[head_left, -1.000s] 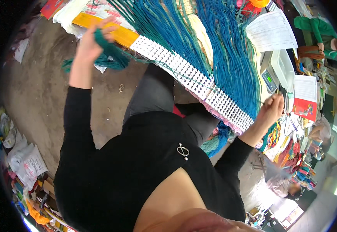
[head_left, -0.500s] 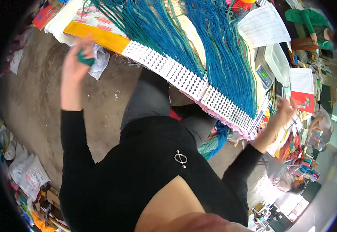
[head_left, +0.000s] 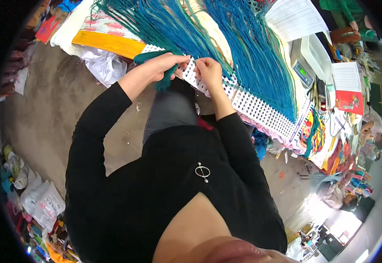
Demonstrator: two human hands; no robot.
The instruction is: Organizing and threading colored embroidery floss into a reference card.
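Note:
My left hand [head_left: 161, 65] is closed on a bundle of dark green yarn [head_left: 164, 84], which wraps over its back and hangs below the palm. Its fingertips reach the left part of a white strip with rows of holes [head_left: 261, 108]. Close beside them, my right hand [head_left: 210, 73] pinches thumb against fingers over the same strip. Whatever is in that pinch is too small to make out. Long blue and teal yarn strands [head_left: 261, 65] fan out from the strip across the table, and greener strands [head_left: 134, 24] lie at their left.
A yellow bar [head_left: 107, 43] continues the table edge leftward, with a white bag [head_left: 105, 65] below it. At the right are a digital scale [head_left: 304, 72], paper sheets [head_left: 294, 19], a red card [head_left: 349, 101] and multicoloured yarn [head_left: 316, 136]. A person in green [head_left: 342, 11] is farther off.
My left hand has swung right to the strip, carrying the green yarn. My right hand has come left from the strip's right end, and both hands are now close together.

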